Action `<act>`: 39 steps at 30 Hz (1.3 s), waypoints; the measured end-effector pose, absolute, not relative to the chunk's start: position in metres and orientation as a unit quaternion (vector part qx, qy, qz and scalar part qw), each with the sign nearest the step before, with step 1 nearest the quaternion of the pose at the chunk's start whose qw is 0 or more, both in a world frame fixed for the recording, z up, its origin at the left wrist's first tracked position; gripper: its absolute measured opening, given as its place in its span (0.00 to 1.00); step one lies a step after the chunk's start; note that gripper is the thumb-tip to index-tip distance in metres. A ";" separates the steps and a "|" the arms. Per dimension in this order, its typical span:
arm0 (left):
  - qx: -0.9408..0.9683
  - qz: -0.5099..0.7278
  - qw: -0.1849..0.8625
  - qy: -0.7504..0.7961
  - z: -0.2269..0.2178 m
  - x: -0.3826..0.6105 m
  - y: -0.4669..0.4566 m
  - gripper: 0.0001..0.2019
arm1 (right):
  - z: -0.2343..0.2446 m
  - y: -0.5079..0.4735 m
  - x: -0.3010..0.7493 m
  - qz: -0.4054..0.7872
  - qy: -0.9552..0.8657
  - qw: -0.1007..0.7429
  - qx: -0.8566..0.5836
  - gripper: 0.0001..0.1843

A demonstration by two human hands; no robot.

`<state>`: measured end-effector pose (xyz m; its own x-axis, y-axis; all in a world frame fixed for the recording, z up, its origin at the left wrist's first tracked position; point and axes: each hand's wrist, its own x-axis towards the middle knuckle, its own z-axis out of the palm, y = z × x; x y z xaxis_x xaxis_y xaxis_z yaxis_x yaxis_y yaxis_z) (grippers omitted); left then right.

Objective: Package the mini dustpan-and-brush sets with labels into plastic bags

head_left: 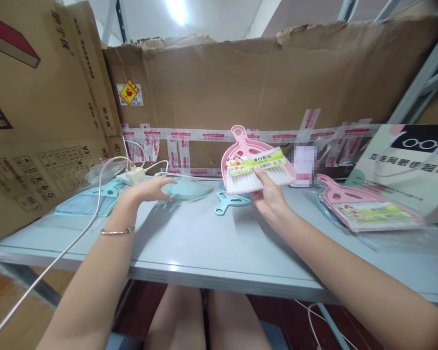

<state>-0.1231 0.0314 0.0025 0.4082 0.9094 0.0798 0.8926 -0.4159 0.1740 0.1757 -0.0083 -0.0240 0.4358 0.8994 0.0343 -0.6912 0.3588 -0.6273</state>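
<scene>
The right hand (272,195) I'm watching remotely grips the pink dustpan-and-brush set (254,163), aloft and not yet set down, the left hand (151,189) spread wide to the set's left.

At my 12 o'clock stands a wide sheet of cardboard (219,87), banded with pink-printed tape (211,135); a red-and-yellow sticker (129,92) marks it toward 11. At my 10 I have a printed carton (25,121), at 11 a white power block (136,175), at 2 a paper bag (397,167) showing eyeglasses.
</scene>
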 end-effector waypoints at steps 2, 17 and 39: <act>0.855 0.080 0.039 0.511 -0.002 -0.113 0.034 0.29 | -0.025 -0.009 0.175 0.497 -0.194 0.801 -0.271 0.19; 0.660 0.559 0.190 0.465 0.012 -0.089 0.028 0.10 | -0.024 -0.008 0.179 0.496 -0.200 0.803 -0.263 0.17; 0.559 0.433 -0.011 0.707 0.006 -0.151 0.060 0.12 | -0.019 -0.010 0.180 0.516 -0.188 0.794 -0.260 0.21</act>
